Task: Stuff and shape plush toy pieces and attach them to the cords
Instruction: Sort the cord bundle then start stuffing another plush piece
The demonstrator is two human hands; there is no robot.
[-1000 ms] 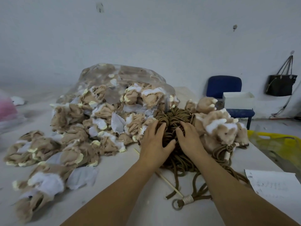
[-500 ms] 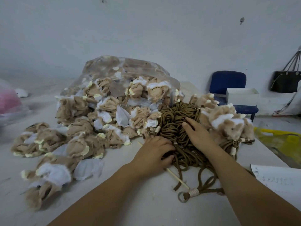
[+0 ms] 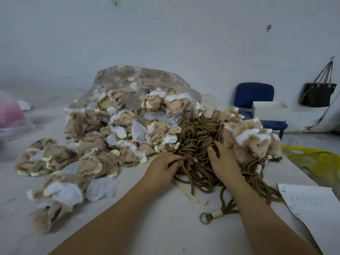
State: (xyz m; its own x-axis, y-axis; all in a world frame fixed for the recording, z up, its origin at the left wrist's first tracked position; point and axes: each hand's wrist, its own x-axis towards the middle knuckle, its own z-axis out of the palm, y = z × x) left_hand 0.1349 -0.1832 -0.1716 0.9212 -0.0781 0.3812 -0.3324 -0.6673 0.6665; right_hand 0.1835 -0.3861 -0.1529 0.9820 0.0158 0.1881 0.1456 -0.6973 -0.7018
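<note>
While most plush pieces [image 3: 110,126] are lying unstuffed and few finished toys [image 3: 253,138] are sitting corded, left hand [image 3: 163,168] is pinching the cords [image 3: 198,137], right hand [image 3: 224,162] pressing them flat-fingered.

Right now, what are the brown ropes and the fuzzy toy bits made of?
The cords look like matte brown woven fibre, judging by their soft, limp loops. The plush pieces look like fuzzy tan fabric with white fleecy patches, probably synthetic.

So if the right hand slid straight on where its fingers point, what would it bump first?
More of the brown cords; the right hand lies on that heap. Past them, probably the plush pieces, though depth is unclear.
</note>
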